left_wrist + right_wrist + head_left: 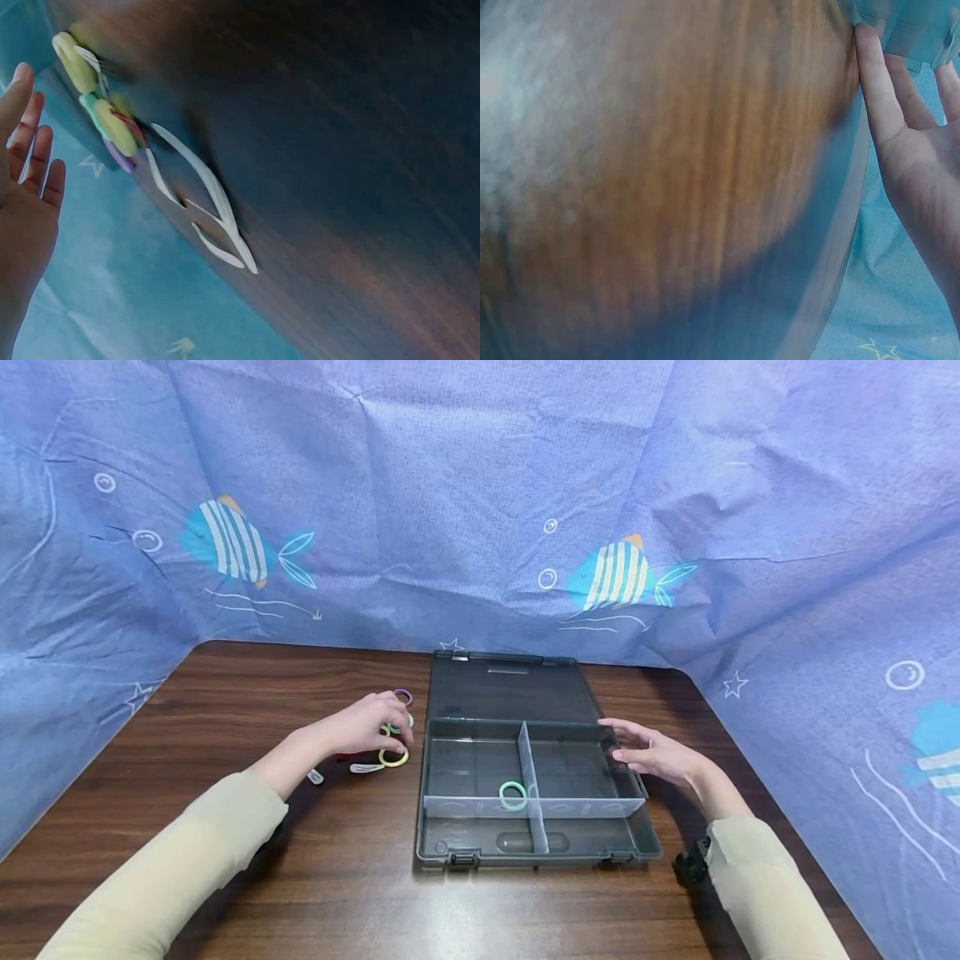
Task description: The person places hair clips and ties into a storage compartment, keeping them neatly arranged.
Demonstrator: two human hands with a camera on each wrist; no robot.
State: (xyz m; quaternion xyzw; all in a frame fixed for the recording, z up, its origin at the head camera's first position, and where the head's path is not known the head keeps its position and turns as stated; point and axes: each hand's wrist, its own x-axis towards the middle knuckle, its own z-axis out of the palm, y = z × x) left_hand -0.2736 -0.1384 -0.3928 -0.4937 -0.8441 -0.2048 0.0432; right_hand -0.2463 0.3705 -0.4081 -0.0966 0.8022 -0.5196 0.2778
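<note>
With my left hand [369,724] and right hand [654,752] fingers apart, one green ring [502,793] is already in the box [536,861], a yellow ring [393,766] outside, nearer the table's [337,877] left edge.

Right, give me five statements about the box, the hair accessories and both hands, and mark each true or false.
1. The smoky plastic organizer box stands open. True.
2. The right hand is at the box's left side. False: it is at the right side.
3. The left hand is near a yellow hair tie. True.
4. A white snap hair clip lies beside the yellow hair tie, outside the box. True.
5. The hair tie in the box is red. False: it is a mint-green hair tie.
</note>
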